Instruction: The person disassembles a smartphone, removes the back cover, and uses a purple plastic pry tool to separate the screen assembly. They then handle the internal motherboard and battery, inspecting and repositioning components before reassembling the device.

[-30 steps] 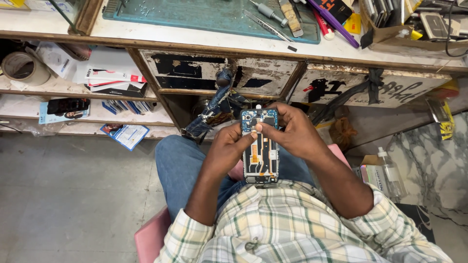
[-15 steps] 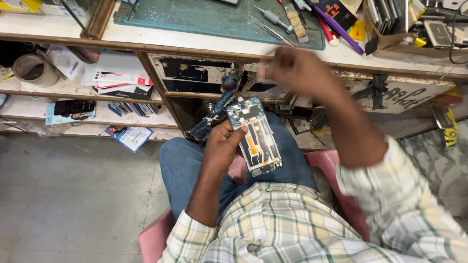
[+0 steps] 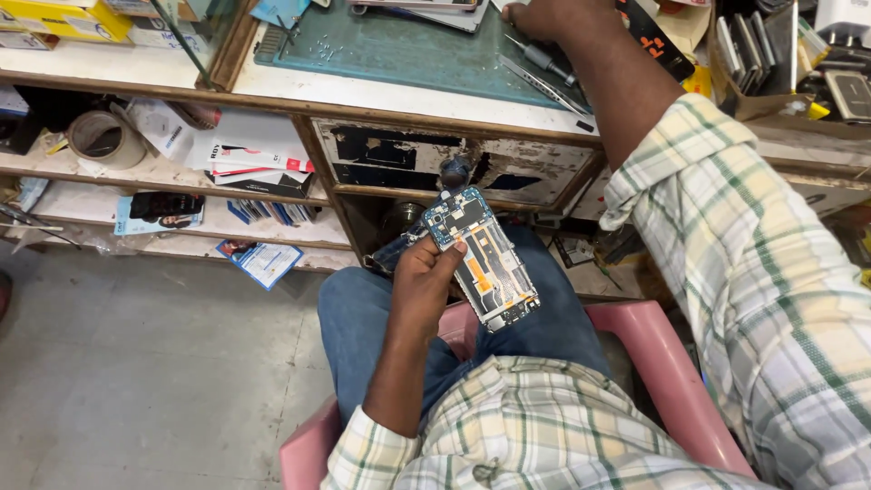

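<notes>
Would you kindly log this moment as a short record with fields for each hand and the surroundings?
left hand: left hand holds an opened phone over the lap, circuit side up
right hand: right hand reaches to the green mat, on a screwdriver beside tweezers
seat: pink chair
bench: workbench with shelves below

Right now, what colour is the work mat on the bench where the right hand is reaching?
Teal green: the work mat shows best in the head view, under the right hand.
</notes>
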